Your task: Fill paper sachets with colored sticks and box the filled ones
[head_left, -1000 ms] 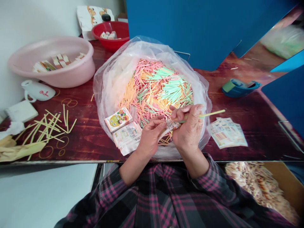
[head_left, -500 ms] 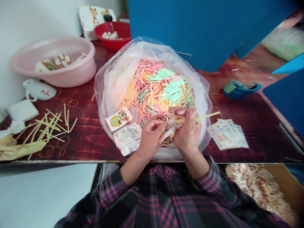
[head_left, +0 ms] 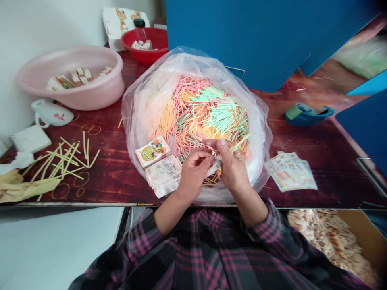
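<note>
My left hand [head_left: 195,171] pinches a small, partly clear packet [head_left: 212,168] in front of my body, over the near side of the bag. Facing it, my right hand [head_left: 234,167] is closed around thin sticks, and a pale yellow stick [head_left: 242,141] pokes out past its fingers. My fingers hide most of the packet and the held ends. Under both hands a clear plastic bag [head_left: 136,108] lies wide, full of short pink, orange and green sticks [head_left: 222,114]. Beside my left hand rest a printed card packet [head_left: 153,151] and a stack of flat printed wrappers [head_left: 163,175].
Loose yellow sticks [head_left: 65,159] and rubber bands [head_left: 60,191] lie at left. Behind them stand a white mug [head_left: 56,114], a pink basin [head_left: 90,94] and a red basin [head_left: 145,58]. Right are more wrappers [head_left: 292,171], a blue tape holder [head_left: 310,114] and blue panels [head_left: 229,40].
My right hand has shifted slightly left, its fingers reaching toward the left hand. The long yellow stick ends no longer extend out to the right of it; a shorter length shows, tilted upward.
</note>
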Tool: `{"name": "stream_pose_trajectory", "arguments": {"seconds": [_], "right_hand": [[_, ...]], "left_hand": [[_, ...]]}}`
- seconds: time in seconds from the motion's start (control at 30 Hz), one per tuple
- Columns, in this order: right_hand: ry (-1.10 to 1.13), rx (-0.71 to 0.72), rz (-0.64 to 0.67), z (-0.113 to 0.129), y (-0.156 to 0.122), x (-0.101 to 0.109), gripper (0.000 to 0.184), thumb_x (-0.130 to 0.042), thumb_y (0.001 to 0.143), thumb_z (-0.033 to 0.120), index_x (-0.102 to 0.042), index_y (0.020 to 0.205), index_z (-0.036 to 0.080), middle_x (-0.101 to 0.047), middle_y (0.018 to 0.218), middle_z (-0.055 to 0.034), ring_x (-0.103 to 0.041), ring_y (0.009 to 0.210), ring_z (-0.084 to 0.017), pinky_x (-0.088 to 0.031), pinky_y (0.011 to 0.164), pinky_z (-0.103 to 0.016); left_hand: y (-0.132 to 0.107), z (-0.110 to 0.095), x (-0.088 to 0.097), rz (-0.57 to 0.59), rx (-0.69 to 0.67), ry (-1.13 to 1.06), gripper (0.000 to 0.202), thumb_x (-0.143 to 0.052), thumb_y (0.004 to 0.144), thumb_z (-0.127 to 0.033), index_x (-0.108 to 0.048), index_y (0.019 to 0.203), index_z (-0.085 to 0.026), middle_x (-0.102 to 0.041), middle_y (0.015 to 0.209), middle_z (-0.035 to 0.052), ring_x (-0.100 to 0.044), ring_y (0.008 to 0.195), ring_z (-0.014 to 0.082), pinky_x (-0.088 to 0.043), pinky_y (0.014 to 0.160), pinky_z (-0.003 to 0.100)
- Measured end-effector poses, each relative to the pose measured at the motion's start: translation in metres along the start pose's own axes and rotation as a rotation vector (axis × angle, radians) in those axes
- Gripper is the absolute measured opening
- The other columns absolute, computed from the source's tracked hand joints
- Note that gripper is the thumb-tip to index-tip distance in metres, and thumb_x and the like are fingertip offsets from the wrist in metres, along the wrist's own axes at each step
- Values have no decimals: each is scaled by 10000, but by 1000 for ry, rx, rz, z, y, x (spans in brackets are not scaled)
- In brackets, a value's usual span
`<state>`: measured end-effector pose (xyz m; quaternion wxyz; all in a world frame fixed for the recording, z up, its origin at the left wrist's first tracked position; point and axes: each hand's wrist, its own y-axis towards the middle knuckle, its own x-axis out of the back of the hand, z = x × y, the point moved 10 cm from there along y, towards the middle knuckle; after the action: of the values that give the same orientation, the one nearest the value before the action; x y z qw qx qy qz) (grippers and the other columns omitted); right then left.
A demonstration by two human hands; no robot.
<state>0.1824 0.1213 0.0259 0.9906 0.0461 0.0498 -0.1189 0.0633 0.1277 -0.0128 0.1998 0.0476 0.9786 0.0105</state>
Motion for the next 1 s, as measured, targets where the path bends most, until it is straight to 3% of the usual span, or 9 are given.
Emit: {"name": "stream_pose_trajectory", "arguments": {"seconds": [0.17, 0.27, 0.37, 0.57, 0.73, 0.9, 1.0], "right_hand": [[86, 46, -15, 0, 9, 11, 403, -686, 917, 533, -658, 1265, 333, -758, 1222, -22, -704, 1178, -220, -510, 1103, -460], [70, 90, -16, 3, 8, 14, 323, -664, 943, 502, -690, 1206, 316, -785, 1163, -19, -707, 1172, -212, -475, 1136, -455], [53, 25, 20, -3, 4, 12, 324, -602, 978, 529, -727, 1149, 285, -812, 1083, -33, -722, 1125, -219, -493, 1105, -456], [-123, 34, 174, 10, 6, -3, 404, -556, 991, 584, -779, 1134, 279, -764, 1279, -34, -661, 1268, -214, -426, 1180, -425], [173, 83, -132, 15, 18, 42, 410, -551, 971, 616, -721, 1131, 278, -802, 1032, -26, -746, 1061, -204, -523, 1069, -458], [-105, 75, -136, 2, 11, 59, 491, -795, 834, 500, -687, 1260, 280, -751, 1259, -52, -681, 1202, -214, -497, 1104, -446], [-101, 69, -122, -6, 2, 53, 399, -783, 851, 478, -732, 1185, 265, -770, 1187, -39, -712, 1082, -193, -553, 1006, -401]], "left_hand": [[2, 9, 6, -93, 105, -109, 153, -822, 773, -320, -721, 782, -205, -677, 1054, 24, -620, 975, 164, -479, 932, 316], [4, 7, 7, -114, 110, -123, 203, -851, 750, -343, -712, 783, -200, -681, 1043, 21, -621, 982, 164, -478, 937, 313], [4, 6, 6, -104, 113, -131, 211, -846, 761, -358, -710, 802, -202, -680, 986, 1, -607, 883, 132, -484, 852, 276], [-2, 12, -12, 84, 167, -78, 259, -824, 800, -412, -672, 800, -203, -619, 738, -38, -544, 686, 99, -467, 703, 240], [5, 6, 14, -104, 121, -79, 283, -827, 784, -422, -641, 828, -214, -618, 780, -38, -553, 705, 101, -470, 694, 239], [12, 0, 24, -139, 73, -64, 270, -827, 775, -390, -635, 878, -230, -622, 820, -35, -570, 733, 110, -490, 726, 259], [10, -4, 22, -135, 22, -35, 254, -814, 792, -387, -635, 881, -231, -632, 820, -30, -587, 745, 116, -500, 732, 264]]}}
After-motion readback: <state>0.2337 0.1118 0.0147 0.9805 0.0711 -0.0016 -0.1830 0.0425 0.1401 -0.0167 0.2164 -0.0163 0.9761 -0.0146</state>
